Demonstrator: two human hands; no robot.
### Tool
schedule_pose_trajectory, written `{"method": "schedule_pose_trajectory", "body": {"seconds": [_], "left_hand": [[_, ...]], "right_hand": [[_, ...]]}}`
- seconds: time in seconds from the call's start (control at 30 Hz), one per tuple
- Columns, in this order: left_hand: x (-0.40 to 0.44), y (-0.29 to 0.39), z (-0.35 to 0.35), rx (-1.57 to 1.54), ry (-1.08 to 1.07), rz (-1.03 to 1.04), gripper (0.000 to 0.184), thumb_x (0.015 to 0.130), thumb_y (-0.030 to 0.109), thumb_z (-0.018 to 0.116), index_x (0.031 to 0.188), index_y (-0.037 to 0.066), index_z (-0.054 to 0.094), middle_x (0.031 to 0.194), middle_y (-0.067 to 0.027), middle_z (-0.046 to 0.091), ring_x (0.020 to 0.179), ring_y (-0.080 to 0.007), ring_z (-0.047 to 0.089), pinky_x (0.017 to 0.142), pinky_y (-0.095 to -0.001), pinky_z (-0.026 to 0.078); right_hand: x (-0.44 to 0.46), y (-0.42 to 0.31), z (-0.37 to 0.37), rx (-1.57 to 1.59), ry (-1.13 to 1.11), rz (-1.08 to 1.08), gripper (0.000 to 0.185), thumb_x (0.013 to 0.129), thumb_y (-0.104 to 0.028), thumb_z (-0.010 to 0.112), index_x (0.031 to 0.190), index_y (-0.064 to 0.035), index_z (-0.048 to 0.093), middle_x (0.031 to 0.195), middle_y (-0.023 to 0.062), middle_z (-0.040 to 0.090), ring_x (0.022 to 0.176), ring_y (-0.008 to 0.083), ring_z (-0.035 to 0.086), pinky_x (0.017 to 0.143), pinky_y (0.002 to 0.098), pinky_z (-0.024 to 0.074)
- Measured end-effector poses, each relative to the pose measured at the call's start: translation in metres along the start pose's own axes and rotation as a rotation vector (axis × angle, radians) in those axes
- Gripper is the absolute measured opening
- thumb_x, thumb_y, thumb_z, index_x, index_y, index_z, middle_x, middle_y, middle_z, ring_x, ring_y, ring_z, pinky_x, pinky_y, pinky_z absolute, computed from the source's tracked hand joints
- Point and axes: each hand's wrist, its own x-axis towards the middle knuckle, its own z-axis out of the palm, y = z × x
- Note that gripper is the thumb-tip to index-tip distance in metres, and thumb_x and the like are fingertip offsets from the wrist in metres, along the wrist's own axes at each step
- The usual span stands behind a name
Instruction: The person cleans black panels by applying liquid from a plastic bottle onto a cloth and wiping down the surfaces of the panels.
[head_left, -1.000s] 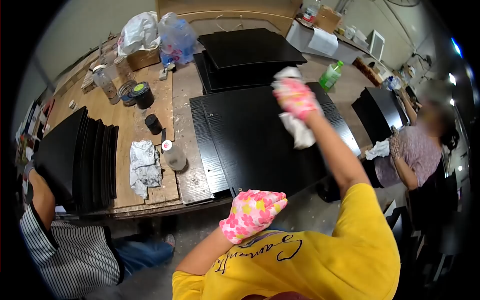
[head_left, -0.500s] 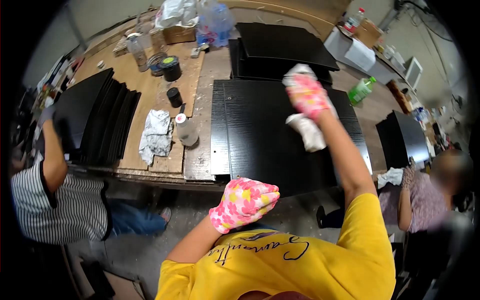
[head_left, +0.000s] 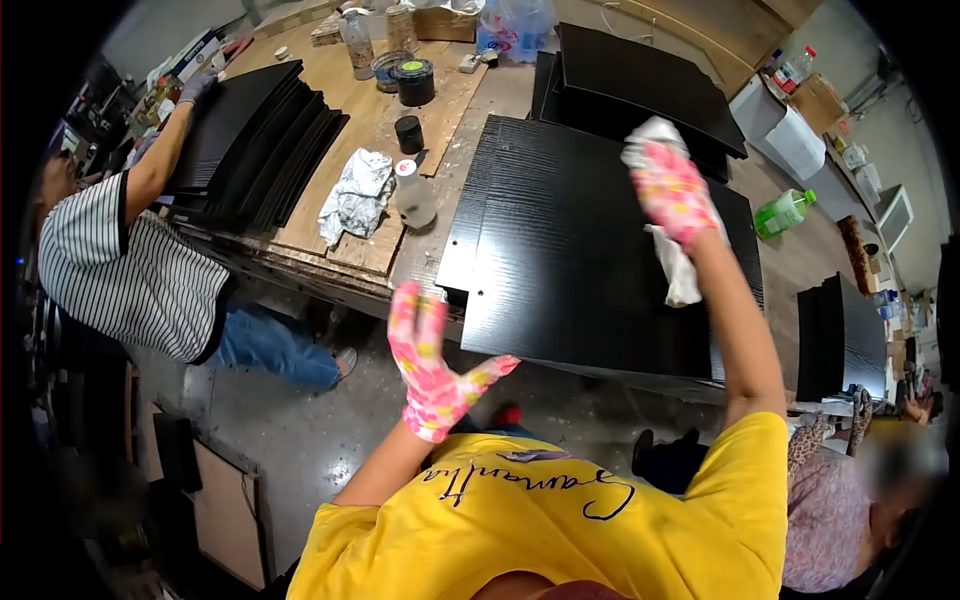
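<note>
A black wood-grain panel [head_left: 590,270] lies flat in front of me, on top of another panel whose edge shows at the left. My right hand [head_left: 672,190], in a pink floral glove, grips a white cloth [head_left: 678,272] against the panel's right side; part of the cloth sticks out past the fingers and part hangs below the palm. Off the panel's front left corner, my left hand [head_left: 428,365] is held in the air in a matching glove. Its fingers are spread and nothing is in it.
More black boards [head_left: 640,80] are stacked behind the panel. To the left are a crumpled cloth [head_left: 357,195], a clear bottle [head_left: 412,200], a black jar [head_left: 413,82] and leaning boards [head_left: 240,130]. A green bottle [head_left: 783,213] lies at right. Co-workers stand on both sides.
My left hand has opened from a closed shape and moved left towards the bench edge. The upper panel now sits turned against the one beneath. My right hand still holds the cloth; the view has shifted.
</note>
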Motion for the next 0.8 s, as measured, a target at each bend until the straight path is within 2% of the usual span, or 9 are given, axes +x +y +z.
{"method": "schedule_pose_trajectory", "body": {"seconds": [0.03, 0.07, 0.1, 0.17, 0.3, 0.33, 0.37, 0.53, 0.8], "left_hand": [[-0.002, 0.004, 0.001, 0.047, 0.016, -0.13, 0.114, 0.06, 0.055, 0.086, 0.148, 0.006, 0.031, 0.152, -0.024, 0.024, 0.139, -0.0429, 0.029, 0.11, -0.0527, 0.031], [-0.004, 0.001, 0.001, 0.11, -0.013, -0.161, 0.136, 0.053, 0.064, 0.085, 0.153, 0.005, 0.015, 0.155, -0.0276, 0.017, 0.144, -0.0438, 0.019, 0.115, -0.054, 0.022], [-0.005, 0.003, 0.001, 0.095, 0.004, -0.208, 0.135, 0.053, 0.065, 0.084, 0.152, 0.002, 0.018, 0.155, -0.0277, 0.015, 0.145, -0.0436, 0.017, 0.115, -0.0535, 0.021], [-0.006, -0.002, 0.004, 0.114, 0.064, -0.141, 0.134, 0.054, 0.064, 0.085, 0.152, 0.002, 0.018, 0.156, -0.0269, 0.015, 0.145, -0.0432, 0.017, 0.116, -0.0537, 0.02], [0.001, 0.002, 0.009, 0.109, 0.091, 0.045, 0.126, 0.058, 0.056, 0.088, 0.152, 0.005, 0.02, 0.157, -0.0228, 0.018, 0.145, -0.0413, 0.019, 0.116, -0.0534, 0.02], [0.004, 0.009, 0.006, 0.105, -0.005, 0.041, 0.116, 0.064, 0.05, 0.087, 0.152, 0.009, 0.022, 0.157, -0.021, 0.018, 0.145, -0.0399, 0.021, 0.116, -0.052, 0.022], [0.012, 0.019, 0.008, 0.004, -0.04, 0.066, 0.096, 0.073, 0.04, 0.084, 0.148, 0.01, 0.034, 0.155, -0.0197, 0.026, 0.143, -0.0388, 0.027, 0.115, -0.0501, 0.026], [0.016, 0.012, 0.011, -0.066, -0.34, 0.146, 0.055, 0.087, 0.019, 0.07, 0.137, 0.006, 0.051, 0.146, -0.0156, 0.046, 0.138, -0.0362, 0.039, 0.113, -0.0457, 0.03], [0.014, 0.005, 0.006, 0.068, -0.331, 0.233, 0.066, 0.083, 0.032, 0.075, 0.138, 0.004, 0.05, 0.142, -0.0182, 0.049, 0.134, -0.0394, 0.043, 0.111, -0.048, 0.032]], "right_hand": [[0.003, -0.059, -0.038, 0.138, -0.197, -0.015, 0.043, 0.094, -0.029, 0.046, 0.128, -0.0044, 0.055, 0.132, 0.0181, 0.056, 0.126, 0.0318, 0.05, 0.109, 0.0405, 0.0362], [-0.013, -0.071, 0.013, 0.122, 0.365, -0.493, 0.039, 0.092, -0.027, 0.049, 0.123, -0.0058, 0.058, 0.126, 0.017, 0.059, 0.119, 0.0316, 0.054, 0.104, 0.0418, 0.0412], [-0.025, -0.109, 0.017, 0.594, 0.257, -0.607, 0.038, 0.089, -0.026, 0.053, 0.121, -0.0069, 0.059, 0.121, 0.0159, 0.06, 0.115, 0.0323, 0.056, 0.101, 0.0417, 0.0429], [-0.075, -0.168, -0.049, 0.423, -0.048, -0.798, 0.04, 0.086, -0.027, 0.056, 0.122, -0.0095, 0.058, 0.125, 0.0134, 0.059, 0.118, 0.0319, 0.054, 0.104, 0.0412, 0.0403], [-0.156, -0.117, -0.053, 0.716, 0.151, -0.591, 0.047, 0.082, -0.032, 0.06, 0.125, -0.0124, 0.057, 0.129, 0.0147, 0.055, 0.124, 0.0319, 0.051, 0.104, 0.0435, 0.0394], [-0.159, -0.083, -0.07, 0.484, -0.253, -0.487, 0.054, 0.095, -0.035, 0.048, 0.143, -0.0118, 0.044, 0.152, 0.0136, 0.036, 0.142, 0.0325, 0.031, 0.118, 0.0437, 0.0201], [-0.168, -0.047, -0.037, 0.352, 0.15, -0.404, 0.042, 0.084, -0.03, 0.057, 0.121, -0.0105, 0.058, 0.128, 0.0162, 0.056, 0.123, 0.0328, 0.051, 0.105, 0.0441, 0.039], [-0.208, 0.066, -0.034, -0.087, 0.018, 0.498, 0.057, 0.098, -0.039, 0.041, 0.146, -0.0086, 0.04, 0.15, 0.0183, 0.038, 0.138, 0.0356, 0.037, 0.113, 0.0476, 0.0273], [-0.169, -0.11, -0.063, 0.478, 0.216, -0.298, 0.036, 0.085, -0.026, 0.056, 0.116, -0.0073, 0.06, 0.122, 0.0138, 0.06, 0.117, 0.0253, 0.056, 0.102, 0.0385, 0.0412]]}}
